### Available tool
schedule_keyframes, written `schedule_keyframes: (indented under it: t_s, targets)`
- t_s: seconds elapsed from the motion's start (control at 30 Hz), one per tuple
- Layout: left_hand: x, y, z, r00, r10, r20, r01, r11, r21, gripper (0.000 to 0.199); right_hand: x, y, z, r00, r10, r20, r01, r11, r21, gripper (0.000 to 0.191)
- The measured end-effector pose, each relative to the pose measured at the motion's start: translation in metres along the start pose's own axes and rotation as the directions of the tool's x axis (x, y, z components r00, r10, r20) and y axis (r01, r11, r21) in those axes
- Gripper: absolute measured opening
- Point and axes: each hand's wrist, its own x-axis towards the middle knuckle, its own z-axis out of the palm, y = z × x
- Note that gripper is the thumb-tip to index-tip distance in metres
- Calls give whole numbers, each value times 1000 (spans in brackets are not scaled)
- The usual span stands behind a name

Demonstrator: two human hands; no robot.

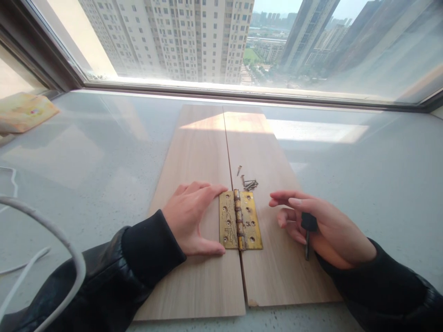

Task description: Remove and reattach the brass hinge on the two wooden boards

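A worn brass-coloured hinge (255, 233) lies spread flat across the seam between two pale wooden boards (194, 161) (277, 272). My left hand (190, 216) rests on the left board, its index finger at the hinge's upper left corner and its thumb at the lower left, bracing the left leaf between them. To the right of the hinge, my right hand (325, 226) holds a screwdriver (308, 223) in its curled fingers; the black handle shows and the shaft points back toward me. Several screws (249, 184) lie on the right board just beyond the hinge.
The boards lie on a pale speckled sill (374, 184) below a large window (194, 41). White cables (65, 240) loop at the left, close to my left sleeve. A yellowish packet (26, 112) sits in the far left corner.
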Motion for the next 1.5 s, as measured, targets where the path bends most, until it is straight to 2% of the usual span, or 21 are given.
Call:
schedule_keyframes:
  t_s: [0.1,0.23,0.4,0.53,0.8,1.07,1.2,1.3,1.43,1.5]
  targets:
    - [0,1,2,1000,-19,-11,18,999,-51,87,2,3,1,1000,12,-27,-12,1000,8,31]
    - [0,2,5,999,-30,-39,26,994,-106,79,-2,5,6,998,-10,-57,3,992,-129,40]
    - [-1,4,7,986,92,-136,-106,989,-100,68,-4,8,11,995,-73,-74,40,929,-367,49]
    - [-4,7,8,964,170,-203,-181,983,-34,64,-3,11,10,983,-183,-3,155,844,-514,40]
    - [-5,10,7,936,249,-248,-249,968,29,59,-3,4,14,957,-267,111,283,788,-547,28]
    - [-7,9,9,907,284,-310,-265,959,105,58,-5,-5,21,932,-349,97,343,763,-548,27]
    - [-7,8,7,904,279,-323,-252,960,123,65,-7,-3,20,877,-466,114,452,723,-523,24]
    - [-6,6,2,876,268,-401,-242,963,117,69,-5,1,18,820,-556,132,533,659,-531,21]
    - [-3,5,-8,804,257,-536,-207,966,154,40,-3,3,17,765,-629,135,591,604,-535,16]
    - [-2,6,-11,783,282,-554,-224,959,171,27,-4,4,17,712,-683,165,642,536,-549,12]
